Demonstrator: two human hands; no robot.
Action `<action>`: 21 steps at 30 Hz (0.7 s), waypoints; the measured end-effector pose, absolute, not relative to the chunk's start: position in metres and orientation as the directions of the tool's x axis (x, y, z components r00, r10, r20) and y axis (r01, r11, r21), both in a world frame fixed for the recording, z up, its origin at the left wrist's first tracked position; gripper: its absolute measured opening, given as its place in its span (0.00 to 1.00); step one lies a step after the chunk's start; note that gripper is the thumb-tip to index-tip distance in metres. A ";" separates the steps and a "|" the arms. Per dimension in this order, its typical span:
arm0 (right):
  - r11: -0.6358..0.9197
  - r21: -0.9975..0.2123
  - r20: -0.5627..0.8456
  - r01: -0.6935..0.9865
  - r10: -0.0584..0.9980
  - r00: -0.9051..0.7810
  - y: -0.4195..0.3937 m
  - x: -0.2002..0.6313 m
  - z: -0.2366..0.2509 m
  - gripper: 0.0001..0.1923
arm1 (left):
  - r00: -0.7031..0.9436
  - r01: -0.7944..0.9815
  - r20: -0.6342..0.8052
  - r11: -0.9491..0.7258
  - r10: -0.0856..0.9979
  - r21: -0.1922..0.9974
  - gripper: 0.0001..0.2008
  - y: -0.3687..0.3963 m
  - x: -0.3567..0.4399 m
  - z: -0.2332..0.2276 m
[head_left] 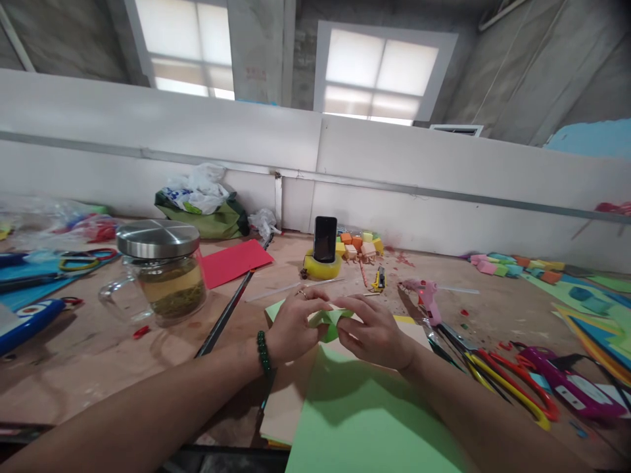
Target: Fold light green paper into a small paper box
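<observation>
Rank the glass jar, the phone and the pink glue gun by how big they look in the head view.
1. Glass jar, clearly largest, though nearest the camera.
2 and 3. Phone and pink glue gun look alike; unranked.

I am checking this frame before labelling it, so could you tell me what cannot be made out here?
- Head view: the green paper piece is mostly covered by the left hand and right hand; its shape is unclear.
- The scissors blades are hidden behind the right forearm.
- The phone screen is dark.
</observation>
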State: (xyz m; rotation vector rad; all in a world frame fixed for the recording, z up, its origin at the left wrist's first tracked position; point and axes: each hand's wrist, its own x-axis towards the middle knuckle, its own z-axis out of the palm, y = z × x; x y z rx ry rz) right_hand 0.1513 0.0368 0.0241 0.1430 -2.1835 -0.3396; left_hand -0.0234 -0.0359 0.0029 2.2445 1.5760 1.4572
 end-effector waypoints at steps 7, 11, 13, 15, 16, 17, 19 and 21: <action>0.957 0.275 0.806 0.093 -0.177 -0.565 0.039 0.148 0.023 0.07 | -0.005 0.647 0.577 -0.438 0.816 0.624 0.08 -0.037 -0.020 0.005; 0.942 0.305 0.806 0.141 -0.176 -0.564 0.039 0.150 0.022 0.07 | -0.014 0.638 0.548 -0.415 0.836 0.649 0.07 -0.036 -0.020 0.003; 0.934 0.325 0.792 0.145 -0.186 -0.581 0.037 0.151 0.023 0.06 | -0.032 0.623 0.563 -0.424 0.826 0.657 0.08 -0.035 -0.020 0.001; 0.932 0.334 0.780 0.141 -0.190 -0.596 0.036 0.152 0.025 0.07 | -0.050 0.597 0.598 -0.456 0.800 0.660 0.09 -0.034 -0.021 -0.001; 0.932 0.333 0.778 0.139 -0.189 -0.599 0.035 0.151 0.025 0.07 | -0.058 0.585 0.615 -0.472 0.787 0.659 0.10 -0.033 -0.021 -0.002; 0.933 0.331 0.780 0.140 -0.187 -0.597 0.035 0.151 0.026 0.07 | -0.065 0.576 0.627 -0.484 0.776 0.659 0.10 -0.032 -0.021 -0.002; 0.934 0.325 0.788 0.147 -0.182 -0.588 0.034 0.151 0.027 0.07 | -0.079 0.572 0.631 -0.483 0.772 0.662 0.08 -0.032 -0.021 -0.003; 0.933 0.323 0.793 0.157 -0.176 -0.584 0.033 0.150 0.027 0.07 | -0.092 0.572 0.616 -0.465 0.783 0.676 0.07 -0.032 -0.020 -0.002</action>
